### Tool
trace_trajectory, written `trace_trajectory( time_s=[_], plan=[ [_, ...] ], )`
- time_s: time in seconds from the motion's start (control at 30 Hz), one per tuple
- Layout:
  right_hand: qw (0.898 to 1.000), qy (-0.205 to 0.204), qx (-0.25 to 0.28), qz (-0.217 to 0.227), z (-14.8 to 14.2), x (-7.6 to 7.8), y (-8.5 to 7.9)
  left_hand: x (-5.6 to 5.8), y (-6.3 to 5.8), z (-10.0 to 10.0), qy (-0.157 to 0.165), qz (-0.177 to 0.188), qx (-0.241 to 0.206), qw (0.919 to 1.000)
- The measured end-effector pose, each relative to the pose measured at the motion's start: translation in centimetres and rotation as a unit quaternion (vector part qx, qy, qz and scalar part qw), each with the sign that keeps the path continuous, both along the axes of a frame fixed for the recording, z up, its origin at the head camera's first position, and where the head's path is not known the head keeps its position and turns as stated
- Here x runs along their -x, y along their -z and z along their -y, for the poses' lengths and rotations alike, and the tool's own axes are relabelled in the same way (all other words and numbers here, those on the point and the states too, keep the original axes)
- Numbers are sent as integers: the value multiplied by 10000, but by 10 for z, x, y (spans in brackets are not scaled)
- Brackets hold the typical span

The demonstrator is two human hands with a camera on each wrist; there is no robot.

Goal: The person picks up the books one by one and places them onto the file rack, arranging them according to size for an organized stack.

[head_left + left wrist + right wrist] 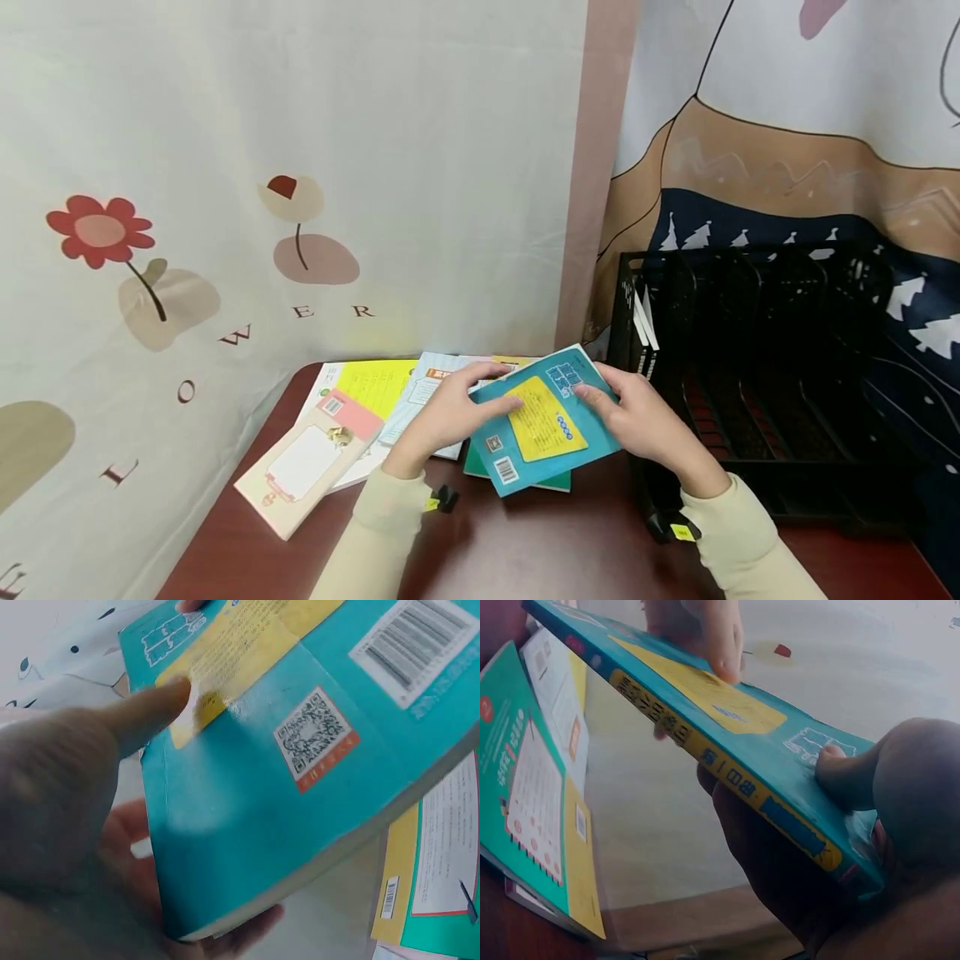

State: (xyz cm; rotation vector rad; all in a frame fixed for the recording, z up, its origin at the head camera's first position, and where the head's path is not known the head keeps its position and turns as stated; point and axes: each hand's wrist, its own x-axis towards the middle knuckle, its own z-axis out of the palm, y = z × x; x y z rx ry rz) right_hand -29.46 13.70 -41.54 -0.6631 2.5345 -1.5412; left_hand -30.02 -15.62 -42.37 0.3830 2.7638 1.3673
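Both hands hold a teal book [491, 421] with a yellow panel, a barcode and a QR code on the side turned up. My left hand [457, 412] grips its left edge, thumb on the cover and fingers beneath. At the opposite edge my right hand [637, 412] pinches it the same way. The yellow spine [705, 761] with dark lettering shows in the right wrist view. Below the held book lies a green book [555, 482] with a yellow band, partly covered in the head view.
More books lie on the left of the dark red table [510, 550]: a pink and cream one [307, 467], a yellow and white one [375, 387], a pale blue one [420, 387]. At the right stands a black rack [750, 467] with dividers, thin white books [643, 325] in its left slot.
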Motion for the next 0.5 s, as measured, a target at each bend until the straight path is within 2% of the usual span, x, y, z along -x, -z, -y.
trace_trajectory(
  time_s=[0.17, 0.3, 0.4, 0.5],
  plan=[
    [9975, -431, -372, -429, -5, 0, 1, -4, 3, -7, 614, 192, 327, 9974],
    [9946, -768, -446, -535, -7, 0, 4, -6, 8, -17, 1015, 407, 116, 9939],
    [9970, -554, -238, -483, -5, 1, 5, -6, 11, -22, 1063, 606, -199, 9923],
    [9990, -43, 145, -412, -4, 3, 2, -5, 10, -23, 864, 541, -518, 9934]
  ],
)
